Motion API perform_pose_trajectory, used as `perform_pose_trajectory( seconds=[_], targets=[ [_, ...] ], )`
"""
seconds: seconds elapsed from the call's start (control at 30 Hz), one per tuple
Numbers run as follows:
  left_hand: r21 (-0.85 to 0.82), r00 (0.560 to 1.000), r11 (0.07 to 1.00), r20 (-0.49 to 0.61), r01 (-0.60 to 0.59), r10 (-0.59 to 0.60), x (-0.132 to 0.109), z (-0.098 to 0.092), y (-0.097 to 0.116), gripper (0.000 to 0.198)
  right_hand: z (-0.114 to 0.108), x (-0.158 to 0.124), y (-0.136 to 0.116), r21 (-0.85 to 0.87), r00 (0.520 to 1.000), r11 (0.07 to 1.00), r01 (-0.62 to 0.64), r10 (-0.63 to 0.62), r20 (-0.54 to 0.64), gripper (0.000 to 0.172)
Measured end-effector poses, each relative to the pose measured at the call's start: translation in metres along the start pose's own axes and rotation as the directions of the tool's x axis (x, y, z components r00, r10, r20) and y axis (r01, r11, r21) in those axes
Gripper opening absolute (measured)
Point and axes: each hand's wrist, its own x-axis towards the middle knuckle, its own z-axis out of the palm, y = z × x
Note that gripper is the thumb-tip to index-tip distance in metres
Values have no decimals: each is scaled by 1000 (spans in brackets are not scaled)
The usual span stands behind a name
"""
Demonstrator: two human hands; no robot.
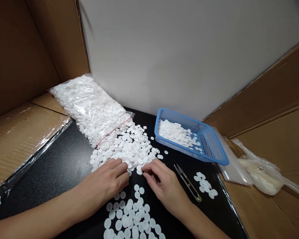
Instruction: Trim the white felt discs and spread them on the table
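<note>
Loosely curled: left hand [109,179], right hand [163,183], against white discs [132,146].

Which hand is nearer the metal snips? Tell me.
Right. The right hand is close beside the snips, just left of them; the left hand is farther off, past the right hand, at the near edge of the white disc pile.

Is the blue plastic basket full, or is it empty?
Neither: it is partly filled. In the blue plastic basket, white discs heap toward the picture's left, while perforated floor shows bare toward the right.
</note>
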Motion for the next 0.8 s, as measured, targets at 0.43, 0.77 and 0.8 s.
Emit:
perform_pose_trajectory(
  seconds=[0.43,0.77,0.8],
  targets=[
    [-249,946,913,116,322,-302,3,-5,-2,18,5,0,-1,-121,999,992,43,-41,20,9],
    [-155,981,968,44,195,-190,5,-4,-4,25,14,-4,-6,-22,987,988,152,-150,65,13],
    [-157,981,968,50,196,-190,5,-5,-4,25,15,-4,-6,-7,985,987,162,-161,68,14]
  ],
)
